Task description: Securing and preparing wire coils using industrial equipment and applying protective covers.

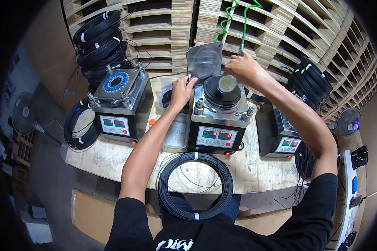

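Observation:
My left hand [182,90] is closed at the lower left edge of a square metal plate [204,62], which stands tilted up behind the middle machine [215,137] and bears a round, shiny disc. Raised over that machine, my right hand [244,69] is closed round a tool at the end of a green coiled hose [244,26]; a metal fitting shows above the fist. Below my right fingers, a blurred pale-yellow round thing [227,83] with a blue edge hangs over the machine's black round platen [215,98]. Whether it belongs to the tool, I cannot tell.
A similar machine [118,119] with a blue-and-white ring on top stands left, another [285,140] right. Clear plastic tubs [176,134] sit beside the middle machine. A black cable coil [165,184] overhangs the table's front edge. More coils [98,46] are stacked back left; wooden pallets [148,35] stand behind.

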The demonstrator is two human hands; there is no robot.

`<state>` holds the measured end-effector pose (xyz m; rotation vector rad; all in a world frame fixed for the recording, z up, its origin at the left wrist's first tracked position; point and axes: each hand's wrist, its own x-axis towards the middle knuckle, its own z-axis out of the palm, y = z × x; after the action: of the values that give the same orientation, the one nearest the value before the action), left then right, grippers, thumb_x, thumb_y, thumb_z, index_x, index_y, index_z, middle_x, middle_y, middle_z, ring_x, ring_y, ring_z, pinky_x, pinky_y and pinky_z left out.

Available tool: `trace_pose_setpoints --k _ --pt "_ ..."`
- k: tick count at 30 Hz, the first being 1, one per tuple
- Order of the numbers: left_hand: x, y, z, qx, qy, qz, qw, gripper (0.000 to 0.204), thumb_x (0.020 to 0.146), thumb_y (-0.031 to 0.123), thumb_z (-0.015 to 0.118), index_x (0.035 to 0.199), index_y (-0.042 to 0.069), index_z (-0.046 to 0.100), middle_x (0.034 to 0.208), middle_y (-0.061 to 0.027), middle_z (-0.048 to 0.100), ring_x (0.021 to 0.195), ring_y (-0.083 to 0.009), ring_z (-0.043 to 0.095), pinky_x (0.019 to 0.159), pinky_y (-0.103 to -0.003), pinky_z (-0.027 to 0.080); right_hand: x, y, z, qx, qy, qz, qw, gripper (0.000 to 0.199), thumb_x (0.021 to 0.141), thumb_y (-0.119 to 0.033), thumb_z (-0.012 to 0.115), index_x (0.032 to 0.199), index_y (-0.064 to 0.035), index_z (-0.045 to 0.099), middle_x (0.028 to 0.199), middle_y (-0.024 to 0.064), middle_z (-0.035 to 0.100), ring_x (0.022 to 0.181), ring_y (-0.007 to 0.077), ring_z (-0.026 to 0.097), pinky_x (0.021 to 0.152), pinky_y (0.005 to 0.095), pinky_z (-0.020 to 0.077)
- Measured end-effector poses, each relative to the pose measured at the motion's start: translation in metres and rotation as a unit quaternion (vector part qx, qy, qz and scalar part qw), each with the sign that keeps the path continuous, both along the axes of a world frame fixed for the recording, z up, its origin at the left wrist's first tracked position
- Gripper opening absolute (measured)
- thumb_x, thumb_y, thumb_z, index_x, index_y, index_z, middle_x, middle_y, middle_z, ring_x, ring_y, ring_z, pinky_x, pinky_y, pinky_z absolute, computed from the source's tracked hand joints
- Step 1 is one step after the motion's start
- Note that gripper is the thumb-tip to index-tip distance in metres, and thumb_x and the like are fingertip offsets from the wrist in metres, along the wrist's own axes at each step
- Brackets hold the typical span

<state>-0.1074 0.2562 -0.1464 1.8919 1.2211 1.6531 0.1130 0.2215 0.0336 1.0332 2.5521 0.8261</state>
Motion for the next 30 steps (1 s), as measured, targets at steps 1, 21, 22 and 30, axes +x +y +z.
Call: trace_pose_setpoints --k 1,21,22,30 --pt "0.003 0.0 0.001 0.0 0.001 -0.005 1.0 0.036 0.094 0.028 0.067 0.089 -0.007 0.068 0.063 -0.0253 0.06 0.055 -0.0364 0.059 0.056 -0.042 0.044 -0.008 0.005 -0.002 0.024 -0.01 -0.023 0.999 0.016 0.085 -0.015 0.068 0.101 -0.0175 0.071 0.096 0.0021 0.071 0.105 0.0211 0.066 0.098 0.0508 0.0422" --pt "0.003 -0.007 0.007 -0.039 0.029 0.003 0.999 0.035 0.094 0.027 0.067 0.087 -0.007 0.068 0.069 -0.0263 0.064 0.058 -0.0358 0.062 0.057 -0.042 0.045 0.041 0.009 -0.019 -0.031 0.151 -0.181 0.971 0.058 0.065 -0.02 0.089 0.12 -0.0251 0.071 0.109 0.0014 0.072 0.115 0.0228 0.064 0.089 0.0506 0.0454" --pt "0.002 -0.009 0.008 -0.037 0.032 0.004 0.999 0.035 0.094 0.027 0.067 0.087 -0.007 0.068 0.069 -0.0263 0.064 0.058 -0.0358 0.062 0.057 -0.042 0.045 0.052 0.004 -0.021 -0.085 0.185 -0.23 0.952 0.065 0.066 -0.019 0.088 0.127 -0.0271 0.067 0.12 0.0036 0.07 0.119 0.0257 0.062 0.097 0.0576 0.0423" --pt "0.003 -0.002 0.0 -0.042 0.024 0.007 0.999 0.04 0.095 0.032 0.067 0.085 -0.007 0.065 0.062 -0.0207 0.057 0.054 -0.0179 0.049 0.055 -0.04 0.041 0.142 -0.061 -0.146 -0.25 0.783 -0.119 0.556 0.066 0.085 -0.016 0.078 0.141 -0.0003 0.048 0.136 0.008 0.057 0.125 0.0174 0.053 0.109 0.0299 0.0369"
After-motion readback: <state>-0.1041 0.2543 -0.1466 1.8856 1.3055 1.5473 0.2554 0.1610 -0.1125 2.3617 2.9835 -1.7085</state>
